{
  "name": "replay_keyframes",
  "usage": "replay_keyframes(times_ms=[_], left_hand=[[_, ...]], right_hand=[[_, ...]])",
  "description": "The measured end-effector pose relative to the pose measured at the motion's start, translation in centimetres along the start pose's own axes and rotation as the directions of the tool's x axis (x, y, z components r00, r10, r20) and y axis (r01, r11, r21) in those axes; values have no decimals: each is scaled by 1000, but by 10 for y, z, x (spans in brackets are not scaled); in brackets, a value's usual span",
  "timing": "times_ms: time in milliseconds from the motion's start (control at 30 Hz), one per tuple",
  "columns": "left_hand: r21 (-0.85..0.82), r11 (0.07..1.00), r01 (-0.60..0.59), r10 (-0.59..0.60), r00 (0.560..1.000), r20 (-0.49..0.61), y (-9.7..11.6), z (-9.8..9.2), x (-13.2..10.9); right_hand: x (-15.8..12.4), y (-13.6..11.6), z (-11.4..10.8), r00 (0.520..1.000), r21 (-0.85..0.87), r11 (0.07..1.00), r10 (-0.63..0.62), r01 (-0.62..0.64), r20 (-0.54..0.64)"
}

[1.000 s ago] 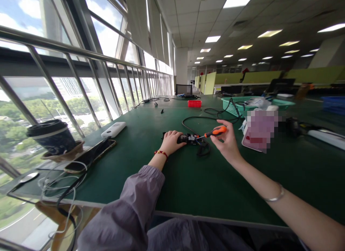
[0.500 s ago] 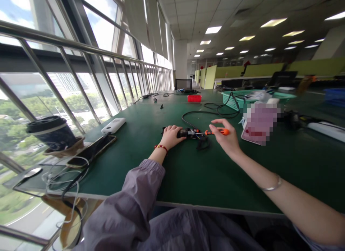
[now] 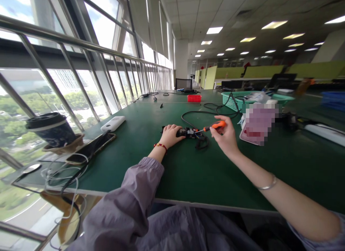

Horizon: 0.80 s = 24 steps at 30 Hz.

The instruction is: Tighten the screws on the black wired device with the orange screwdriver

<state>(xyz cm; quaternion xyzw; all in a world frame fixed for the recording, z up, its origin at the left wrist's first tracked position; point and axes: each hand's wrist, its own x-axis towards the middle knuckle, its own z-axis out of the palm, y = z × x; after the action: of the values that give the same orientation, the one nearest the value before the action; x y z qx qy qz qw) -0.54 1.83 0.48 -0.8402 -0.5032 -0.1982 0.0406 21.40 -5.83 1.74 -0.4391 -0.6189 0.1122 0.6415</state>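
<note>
My left hand (image 3: 170, 135) is closed over a dark mechanical device (image 3: 191, 132) with small metal parts, pressing it to the green tabletop. Its left part is mostly covered by my fingers. In my right hand (image 3: 226, 136) is a screwdriver (image 3: 215, 126) with an orange and black handle, gripped between thumb and fingers. The shaft slants down to the left, its tip at the device's right end; whether it sits in a screw is too small to tell. A black cable (image 3: 202, 141) loops on the table beside the device.
A green basket (image 3: 229, 101) holding cables and bags stands at back right, with a pink phone-like item (image 3: 256, 127) nearer. A red box (image 3: 194, 98) lies further back. On the left are a white power bank (image 3: 113, 123), a phone (image 3: 91, 148) and a lidded cup (image 3: 51, 131).
My right hand has tilted the screwdriver, so its handle sits higher and the shaft slopes down more steeply. My left hand stays on the device.
</note>
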Motion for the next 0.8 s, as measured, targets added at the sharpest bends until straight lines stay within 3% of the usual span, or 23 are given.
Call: replay_keyframes(times_ms=[133,233,367,433,533,600,700,800], left_hand=[[5,1000,-10,10,1000,-13,0,1,-1],[-5,1000,-12,12,1000,-29,1,2,0],[7,1000,-22,21,1000,11,2,-4,2],[28,1000,-4,2,998,68,2,-10,3],[67,995,67,-76,988,137,0,-20,2],[99,987,125,-140,977,163,-6,-27,0],[171,959,225,-256,948,190,-22,-39,-4],[228,886,404,-449,872,197,-47,-53,-11]], right_hand=[[0,1,1,999,11,999,34,-34,-12],[0,-2,-2,995,-54,995,85,-82,51],[-2,-8,-5,981,-103,994,-8,28,192],[-4,-11,-5,945,-147,979,-86,139,316],[-8,-13,-3,824,-205,924,-168,323,540],[-10,-12,-1,755,-235,891,-160,387,637],[-12,-12,1,722,-262,886,-108,381,683],[-11,-11,1,723,-258,902,-80,345,686]])
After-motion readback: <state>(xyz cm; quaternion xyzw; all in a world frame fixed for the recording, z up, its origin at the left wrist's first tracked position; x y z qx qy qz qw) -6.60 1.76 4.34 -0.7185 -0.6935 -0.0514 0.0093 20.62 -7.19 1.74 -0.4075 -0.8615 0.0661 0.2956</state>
